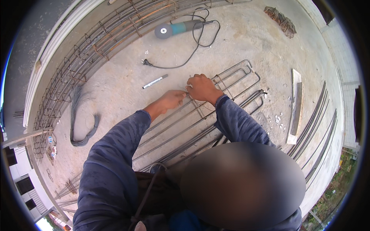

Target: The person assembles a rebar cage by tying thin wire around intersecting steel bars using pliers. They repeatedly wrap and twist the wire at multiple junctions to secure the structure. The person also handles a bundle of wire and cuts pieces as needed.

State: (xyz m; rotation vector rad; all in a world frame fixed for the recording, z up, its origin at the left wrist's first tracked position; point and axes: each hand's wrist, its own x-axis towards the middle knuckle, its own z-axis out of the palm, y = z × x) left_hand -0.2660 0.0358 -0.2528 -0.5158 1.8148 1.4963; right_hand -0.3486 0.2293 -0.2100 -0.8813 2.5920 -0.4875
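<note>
My left hand (pixel 172 101) is closed in a pinch at the upper edge of a steel rebar frame (pixel 174 124). Close beside it, my right hand (pixel 203 89) curls its fingers over the same spot, where a long bar meets a thin crosswise stirrup (pixel 199 109). Fine tie wire shows between the fingertips of both hands, though its ends are mostly hidden. The long bars run from lower left to upper right under my forearms, and their bent hooked ends (pixel 246 63) lie past my right hand.
A marker pen (pixel 155 81) lies left of my hands. Beyond are an angle grinder (pixel 178 29) with its cord and finished rebar cages (pixel 96 52). A tie-wire bundle (pixel 79 140) lies left, stacked stirrups (pixel 280 22) far right, wooden boards (pixel 295 107) and loose bars (pixel 314 119) right.
</note>
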